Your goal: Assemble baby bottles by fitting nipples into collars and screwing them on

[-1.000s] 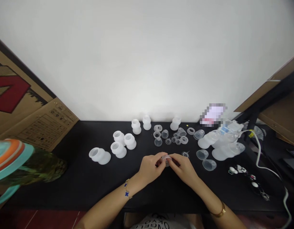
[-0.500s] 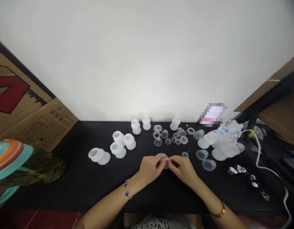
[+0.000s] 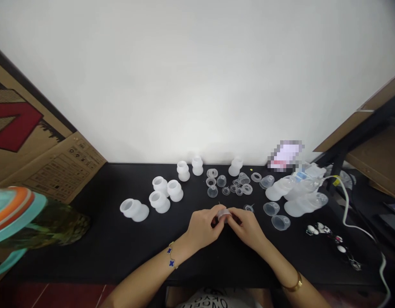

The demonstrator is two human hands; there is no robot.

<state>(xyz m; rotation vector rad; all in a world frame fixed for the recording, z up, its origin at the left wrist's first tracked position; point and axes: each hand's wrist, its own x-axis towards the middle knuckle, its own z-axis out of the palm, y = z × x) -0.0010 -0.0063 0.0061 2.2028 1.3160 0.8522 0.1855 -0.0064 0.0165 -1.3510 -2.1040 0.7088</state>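
My left hand [image 3: 203,226] and my right hand [image 3: 246,225] meet above the front middle of the black table. Between their fingertips they both pinch a translucent plastic ring [image 3: 223,212], partly covered by the fingers. A thin tip sticks up just behind it. Close to my right hand lies a clear nipple-like piece [image 3: 249,208] with a stem. Beyond the hands are several clear rings, such as one ring [image 3: 247,189], and clear domed caps, such as one cap [image 3: 212,191]. Two more domed caps [image 3: 281,222] lie to the right of my right hand.
Several white open-necked bottles [image 3: 159,201] stand at the left and back. Capped bottles [image 3: 304,204] lie at the right, by a blurred phone [image 3: 285,155] and a white cable [image 3: 348,205]. A lidded jug [image 3: 33,218] and a cardboard box [image 3: 56,162] flank the left side.
The ring between my fingers has tilted up, and a thin tip now shows behind it. Both hands stay in nearly the same place.
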